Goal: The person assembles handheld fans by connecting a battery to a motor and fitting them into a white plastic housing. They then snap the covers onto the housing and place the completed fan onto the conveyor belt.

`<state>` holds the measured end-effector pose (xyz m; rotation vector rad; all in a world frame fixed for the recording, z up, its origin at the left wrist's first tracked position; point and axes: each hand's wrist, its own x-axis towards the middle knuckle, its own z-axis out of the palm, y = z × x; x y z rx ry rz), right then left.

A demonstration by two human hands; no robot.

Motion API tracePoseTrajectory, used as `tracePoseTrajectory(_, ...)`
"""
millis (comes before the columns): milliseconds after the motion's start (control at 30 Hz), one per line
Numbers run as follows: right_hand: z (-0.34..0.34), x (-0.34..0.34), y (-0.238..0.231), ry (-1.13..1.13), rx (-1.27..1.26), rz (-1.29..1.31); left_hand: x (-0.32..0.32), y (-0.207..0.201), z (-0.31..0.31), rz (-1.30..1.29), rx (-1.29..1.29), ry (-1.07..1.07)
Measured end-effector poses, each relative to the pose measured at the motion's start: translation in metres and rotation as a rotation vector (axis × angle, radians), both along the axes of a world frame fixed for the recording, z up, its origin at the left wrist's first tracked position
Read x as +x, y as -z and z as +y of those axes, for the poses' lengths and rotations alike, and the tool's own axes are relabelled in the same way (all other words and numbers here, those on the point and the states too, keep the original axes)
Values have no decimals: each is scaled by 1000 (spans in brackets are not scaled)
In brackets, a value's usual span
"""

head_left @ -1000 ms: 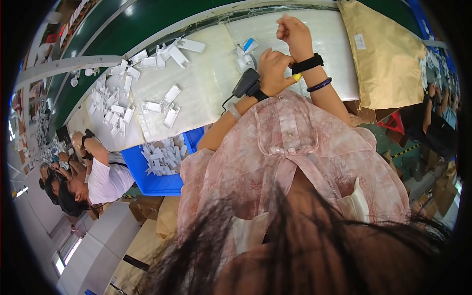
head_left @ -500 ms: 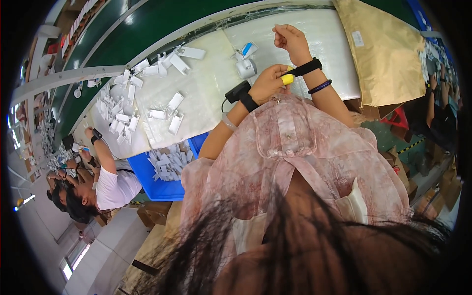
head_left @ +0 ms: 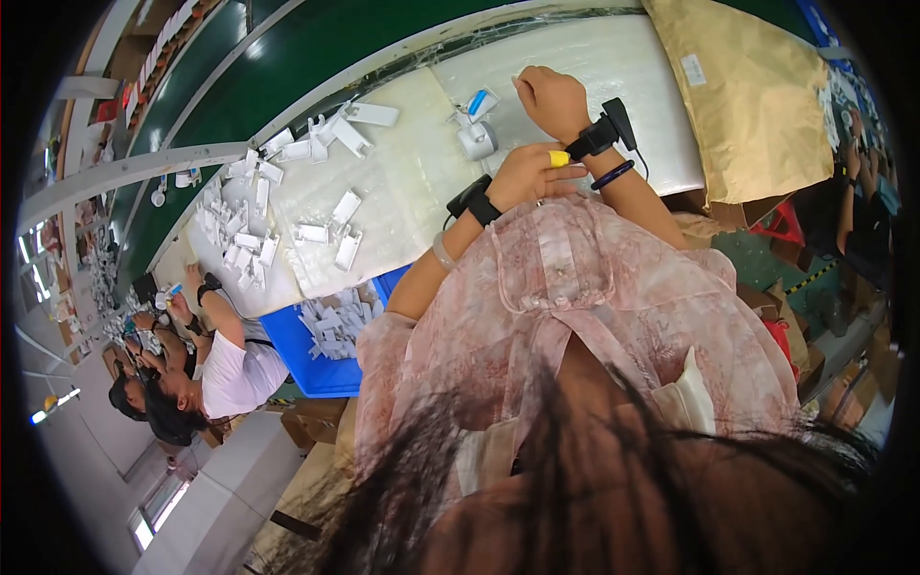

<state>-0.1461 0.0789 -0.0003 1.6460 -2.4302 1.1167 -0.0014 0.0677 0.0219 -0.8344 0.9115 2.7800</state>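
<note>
My left hand point(head_left: 529, 175) reaches across to my right wrist, a yellow finger cover point(head_left: 559, 159) on one finger. Its fingertips close at the edge of the black wrist strap point(head_left: 596, 137). A small black box point(head_left: 618, 125) with a thin cable stands up from that strap. My right hand point(head_left: 556, 102) is raised over the table, back upward, fingers curled in with nothing visible in them. A purple bangle point(head_left: 612, 174) circles the right forearm. Left of the hands, a white round device with a blue-marked bracket point(head_left: 476, 136) lies on the table.
White plastic parts point(head_left: 350, 134) lie scattered on the covered table point(head_left: 402, 196), piled thicker at the left. A blue bin point(head_left: 321, 379) of white pieces stands at the near edge. Brown paper point(head_left: 743, 105) borders the right. At left works a person in a white shirt point(head_left: 244, 374).
My right hand has lowered slightly and turned back upward, bringing the black box on its wrist into view. My left hand stays at the strap, its fingers now straighter.
</note>
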Motion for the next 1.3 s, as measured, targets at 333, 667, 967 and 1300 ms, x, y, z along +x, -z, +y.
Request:
tracePoseTrajectory(333, 1, -20, 28, -77, 36, -1035, 0, -15, -7, 42, -88, 58)
tracePoseTrajectory(667, 45, -37, 38, 78, 171, -1657, 14, 15, -30, -423, -1777, 325)
tracePoseTrajectory(967, 35, -70, 63, 96, -91, -2154, 32, 30, -57, -81, -270, -20)
tracePoseTrajectory(1300, 25, -80, 75, 107, -123, -2231, 48, 57, -83, 111, 308, -426)
